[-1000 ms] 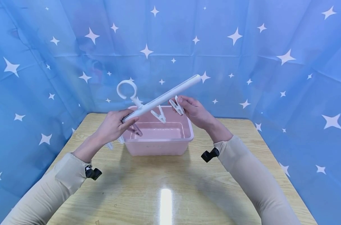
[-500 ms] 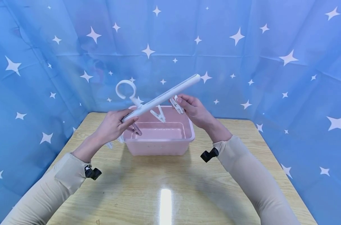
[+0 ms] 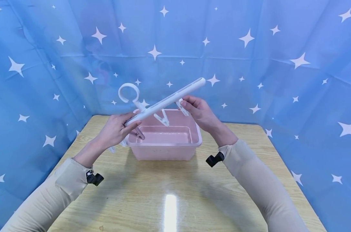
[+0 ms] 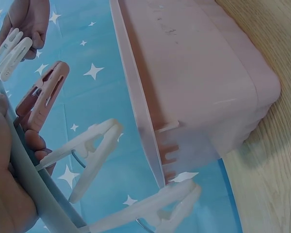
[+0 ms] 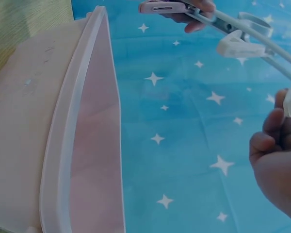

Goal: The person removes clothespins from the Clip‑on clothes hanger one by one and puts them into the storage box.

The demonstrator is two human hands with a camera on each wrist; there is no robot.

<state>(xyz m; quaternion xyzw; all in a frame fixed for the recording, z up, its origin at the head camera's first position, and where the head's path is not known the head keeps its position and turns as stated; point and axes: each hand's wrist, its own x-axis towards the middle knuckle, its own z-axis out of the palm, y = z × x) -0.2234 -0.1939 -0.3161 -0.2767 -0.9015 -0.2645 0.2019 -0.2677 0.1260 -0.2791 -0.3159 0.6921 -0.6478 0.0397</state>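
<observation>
A white clip hanger (image 3: pixel 166 101) with a ring hook (image 3: pixel 127 92) is held slanted above a pink bin (image 3: pixel 164 151). My left hand (image 3: pixel 132 124) grips the bar's lower end, with a pink clip (image 3: pixel 138 133) hanging by it. My right hand (image 3: pixel 184 106) pinches a white clip (image 3: pixel 182 109) under the raised end. Another white clip (image 3: pixel 162 118) dangles mid-bar. The left wrist view shows the bar (image 4: pixel 36 194), the pink clip (image 4: pixel 41 102) and two white clips (image 4: pixel 89 155) beside the bin (image 4: pixel 199 82). In the right wrist view, my right hand (image 5: pixel 281 145) is at the right edge, beside the bin (image 5: pixel 63 141).
The bin stands on a wooden table (image 3: pixel 169 193), and its inside looks empty. Blue star-patterned cloth (image 3: pixel 251 58) closes in the back and both sides. A bare tabletop stretches in front of the bin.
</observation>
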